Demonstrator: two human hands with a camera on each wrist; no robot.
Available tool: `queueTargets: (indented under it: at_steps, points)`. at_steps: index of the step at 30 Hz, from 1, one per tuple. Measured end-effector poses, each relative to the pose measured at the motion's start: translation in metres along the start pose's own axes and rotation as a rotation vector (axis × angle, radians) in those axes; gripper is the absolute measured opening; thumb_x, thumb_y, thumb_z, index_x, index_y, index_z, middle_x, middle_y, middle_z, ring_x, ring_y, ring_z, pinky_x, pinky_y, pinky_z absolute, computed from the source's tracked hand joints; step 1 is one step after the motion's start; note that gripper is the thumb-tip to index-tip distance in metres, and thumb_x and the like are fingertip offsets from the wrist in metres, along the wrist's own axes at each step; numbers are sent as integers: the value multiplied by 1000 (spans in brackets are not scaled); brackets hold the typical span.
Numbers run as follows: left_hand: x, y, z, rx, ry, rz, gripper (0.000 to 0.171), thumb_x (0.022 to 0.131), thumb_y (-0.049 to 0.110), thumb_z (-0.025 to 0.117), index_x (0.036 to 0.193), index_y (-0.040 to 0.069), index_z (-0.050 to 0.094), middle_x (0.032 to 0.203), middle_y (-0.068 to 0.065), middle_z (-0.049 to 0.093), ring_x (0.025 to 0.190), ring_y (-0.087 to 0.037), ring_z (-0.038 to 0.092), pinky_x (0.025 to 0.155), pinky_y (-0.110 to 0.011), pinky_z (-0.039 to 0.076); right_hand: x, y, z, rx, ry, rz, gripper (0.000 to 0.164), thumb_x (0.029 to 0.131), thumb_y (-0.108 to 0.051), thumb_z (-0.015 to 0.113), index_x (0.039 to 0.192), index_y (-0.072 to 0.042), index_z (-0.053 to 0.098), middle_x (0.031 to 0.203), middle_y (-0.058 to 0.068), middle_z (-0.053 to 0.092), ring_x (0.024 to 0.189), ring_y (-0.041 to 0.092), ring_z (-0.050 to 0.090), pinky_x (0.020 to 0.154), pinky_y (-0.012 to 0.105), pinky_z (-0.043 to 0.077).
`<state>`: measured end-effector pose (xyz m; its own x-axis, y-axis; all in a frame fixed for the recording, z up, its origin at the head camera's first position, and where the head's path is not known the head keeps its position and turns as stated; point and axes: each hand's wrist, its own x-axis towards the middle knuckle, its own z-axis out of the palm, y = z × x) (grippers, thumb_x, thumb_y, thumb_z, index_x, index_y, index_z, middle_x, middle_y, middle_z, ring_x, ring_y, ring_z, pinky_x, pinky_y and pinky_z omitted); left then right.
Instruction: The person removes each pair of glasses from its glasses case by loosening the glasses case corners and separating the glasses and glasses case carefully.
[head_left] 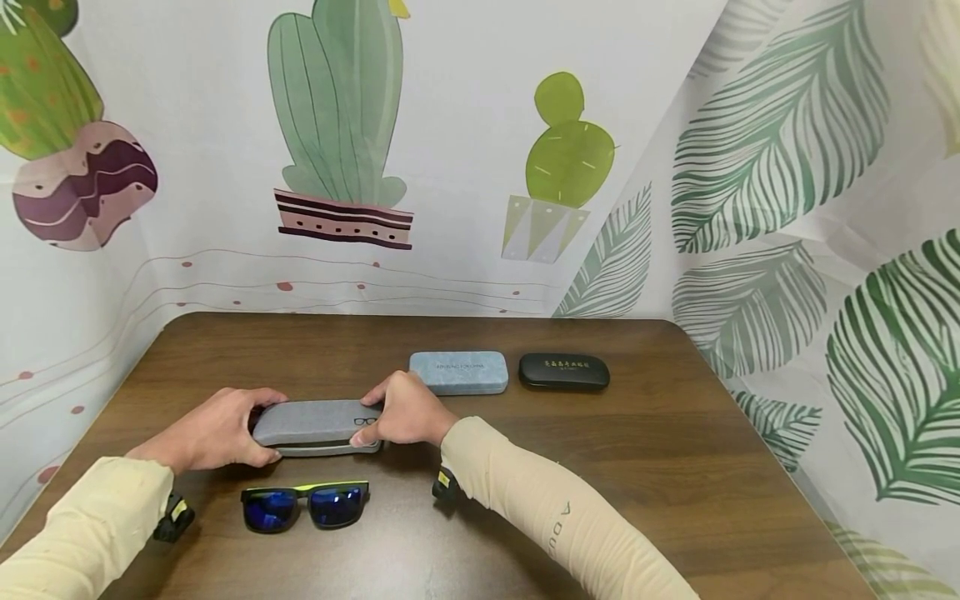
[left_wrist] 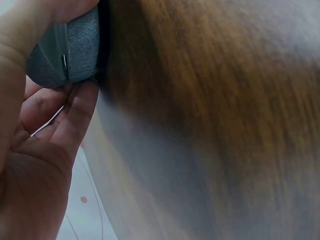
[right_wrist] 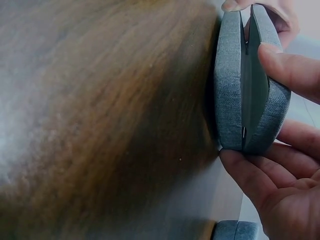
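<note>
A grey fabric glasses case (head_left: 315,423) with a small glasses print lies on the wooden table, its lid slightly raised along the front. My left hand (head_left: 217,427) grips its left end, thumb at the front edge and fingers behind. At the right end my right hand (head_left: 408,410) holds it too; in the right wrist view the thumb (right_wrist: 287,70) is at the lid's edge and fingers press the end of the case. The gap between lid and base shows a dark lining. Nearer the front lie sunglasses (head_left: 306,506) with blue mirrored lenses and a black and yellow-green frame.
Behind my right hand lies a light blue glasses case (head_left: 459,372), closed. Right of it sits a closed black glasses case (head_left: 564,372) with gold lettering. The brown wooden table (head_left: 637,483) meets a cloth backdrop printed with cacti and leaves.
</note>
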<state>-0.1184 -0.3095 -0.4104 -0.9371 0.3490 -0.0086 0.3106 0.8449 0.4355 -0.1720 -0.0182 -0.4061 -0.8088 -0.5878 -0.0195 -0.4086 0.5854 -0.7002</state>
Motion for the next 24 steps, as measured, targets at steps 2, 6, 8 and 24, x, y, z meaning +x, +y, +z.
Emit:
queueTargets:
  at_steps: [2, 6, 8, 24]
  points:
    - [0, 0, -1, -2, -5, -5, 77, 65, 40, 95, 125, 1, 66, 103, -2, 72, 85, -10, 60, 72, -23, 49, 0, 0, 1, -9, 2, 1, 52, 68, -31, 99, 112, -9, 82, 114, 2, 80, 108, -2, 66, 93, 15, 52]
    - [0, 2, -2, -4, -13, -9, 78, 66, 40, 94, 126, 0, 66, 104, -3, 72, 85, -11, 60, 72, -23, 49, -1, 0, 1, -19, 4, 10, 53, 68, -30, 99, 113, -10, 82, 114, 1, 80, 112, 0, 67, 93, 15, 51]
    - [0, 2, -2, -2, -14, -11, 78, 66, 40, 94, 127, -1, 65, 105, -4, 72, 86, -12, 60, 72, -23, 49, -1, 0, 2, -23, 5, 11, 53, 67, -30, 99, 113, -10, 81, 114, 1, 80, 113, 1, 67, 93, 15, 51]
    - [-1, 3, -1, 26, -24, -10, 81, 66, 42, 95, 128, -2, 65, 109, -6, 73, 87, -12, 60, 72, -25, 50, -3, 0, 3, -118, 14, -54, 57, 68, -32, 98, 117, -8, 80, 117, 2, 79, 118, 4, 68, 96, 16, 52]
